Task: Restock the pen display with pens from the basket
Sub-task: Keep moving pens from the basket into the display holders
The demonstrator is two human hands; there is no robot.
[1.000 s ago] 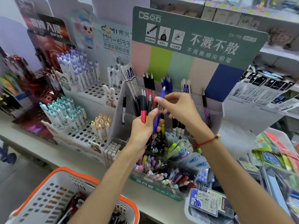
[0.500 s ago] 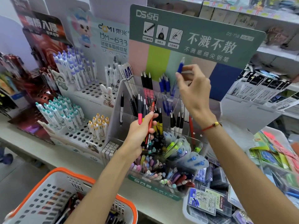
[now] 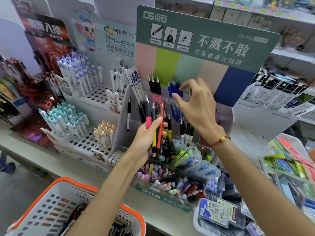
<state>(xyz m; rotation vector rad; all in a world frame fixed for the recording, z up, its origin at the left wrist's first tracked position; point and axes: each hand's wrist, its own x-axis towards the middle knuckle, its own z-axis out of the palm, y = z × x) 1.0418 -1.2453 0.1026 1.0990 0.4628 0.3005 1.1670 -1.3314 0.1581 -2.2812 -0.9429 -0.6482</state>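
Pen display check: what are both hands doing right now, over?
Left hand grips a mixed bundle of pens. Right hand open, empty, beside the blue pens in the back row. Orange-rimmed white basket below. Nothing in the way.

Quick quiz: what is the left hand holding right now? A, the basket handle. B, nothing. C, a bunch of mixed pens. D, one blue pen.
C: the left hand grips a bunch of pens, one with a pink grip, others red, yellow and dark, in front of the pen display.
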